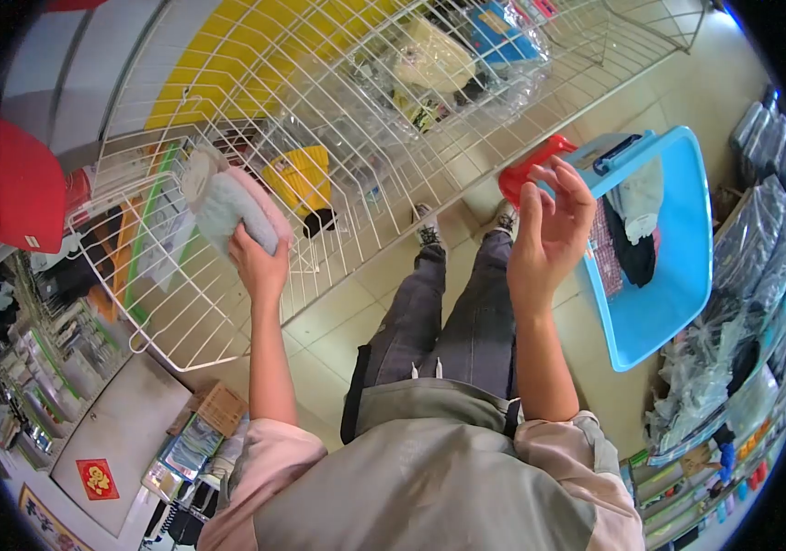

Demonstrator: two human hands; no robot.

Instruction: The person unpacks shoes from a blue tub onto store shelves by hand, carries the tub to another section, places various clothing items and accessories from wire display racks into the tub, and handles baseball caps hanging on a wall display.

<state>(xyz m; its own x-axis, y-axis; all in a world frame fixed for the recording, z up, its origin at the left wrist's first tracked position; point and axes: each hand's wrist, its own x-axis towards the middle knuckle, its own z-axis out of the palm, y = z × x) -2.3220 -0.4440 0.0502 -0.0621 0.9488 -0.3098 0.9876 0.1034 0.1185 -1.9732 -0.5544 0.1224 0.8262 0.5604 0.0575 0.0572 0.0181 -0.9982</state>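
Observation:
My left hand [260,264] grips a folded bundle of fluffy light blue and pink cloth [232,211], with a pale label at its far end. It is over the left end of a white wire rack [191,354]. My right hand [549,234] is raised with nothing in it, fingers curved and apart from the thumb. Behind its fingertips shows a red plastic piece [526,172]; I cannot tell what it belongs to. To the right is a light blue plastic basket [659,317] with dark, checked and pale clothing [632,220] inside.
On the wire rack's side lie a yellow ribbed item [299,176] and several plastic-wrapped goods [429,60]. Plastic-wrapped garments [733,266] line the right side. A red cap-like item [21,188] is at far left, and a cardboard box [221,409] stands lower left.

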